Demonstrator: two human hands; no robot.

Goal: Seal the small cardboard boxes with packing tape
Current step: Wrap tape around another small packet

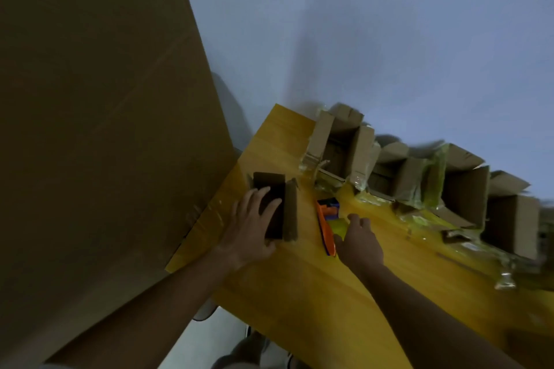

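Cardboard box point(274, 207): small and dark, at the left end of the yellow counter point(299, 293), top flaps not yet taped; one flap point(290, 213) stands open along its right side.
Long axis: the box runs near-to-far, about in line with the left forearm.
Left hand point(250, 225): fingers spread and fairly straight, lying flat on the box top, thumb at the near edge; it presses rather than grips.
Tape gun point(327, 226): orange and blue, lying on the counter just right of the box, its length also near-to-far, with a yellowish tape roll point(340, 226) at its right side.
Right hand point(358, 238): over the near end of the gun, fingers loosely extended; whether they have closed on it cannot be told through the blur.
Key relation: the gun lies between the two hands, much closer to the right one; box and gun lie side by side and parallel, apart by a strip of bare counter.
Likely next move: the right hand takes the gun and carries it left over the box while the left holds the flaps down; the upright flap probably needs folding first.
Background: larger open boxes point(344, 147) with loose clear tape line the far right of the counter; a big cardboard sheet point(99, 114) fills the left.
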